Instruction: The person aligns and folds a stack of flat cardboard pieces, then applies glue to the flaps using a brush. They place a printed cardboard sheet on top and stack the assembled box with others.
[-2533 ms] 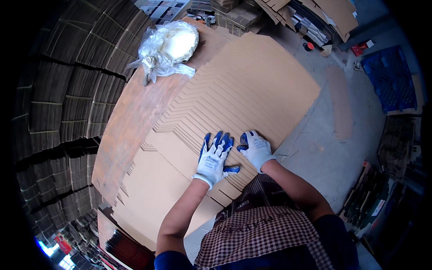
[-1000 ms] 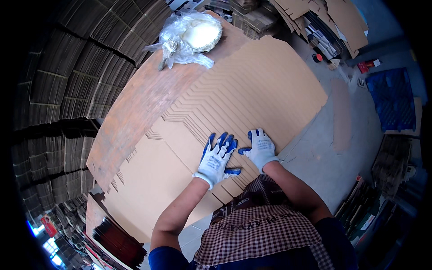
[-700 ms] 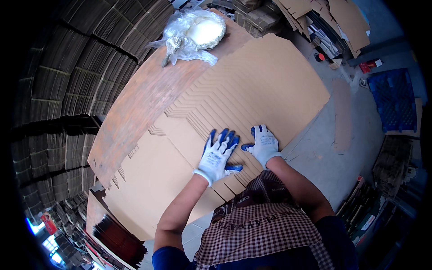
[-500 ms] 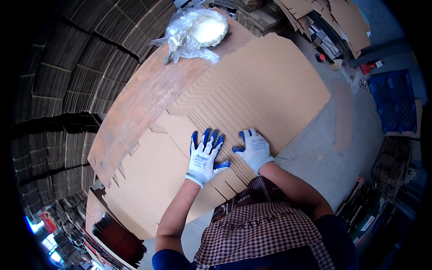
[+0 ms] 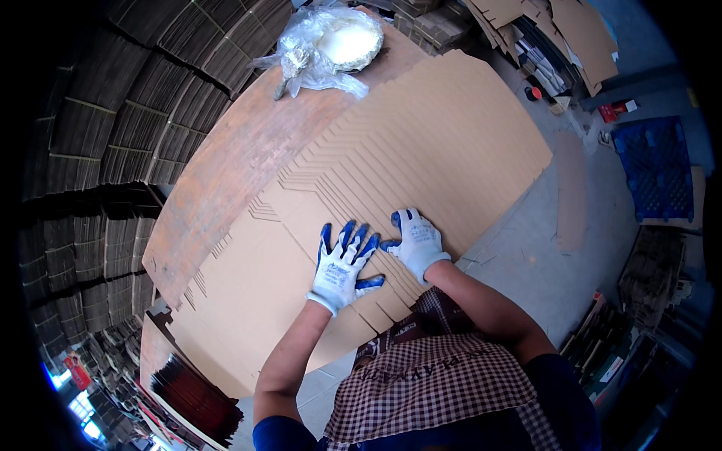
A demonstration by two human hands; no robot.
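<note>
Overlapping flat sheets of brown cardboard (image 5: pixel 459 128) lie fanned across the table, their slotted edges stepped one behind another. My left hand (image 5: pixel 342 264), in a white glove with blue-coated fingers, rests flat on the sheets with fingers spread. Just right of it, my right hand (image 5: pixel 415 244) wears a matching glove and presses on the stepped edges. Its fingers are slightly bent, the thumb stretched toward my left hand. Neither hand grips anything that I can see.
On the worn wooden table (image 5: pixel 226 165), a bowl of white paste (image 5: pixel 350 46) sits wrapped in clear plastic at the far end. Bundled cardboard stacks (image 5: pixel 105 128) rise along the left. A blue pallet (image 5: pixel 654 169) lies on the floor at right.
My right hand has slid slightly left and away from me over the sheets, closer to the left hand. The left hand has barely shifted and stays spread.
</note>
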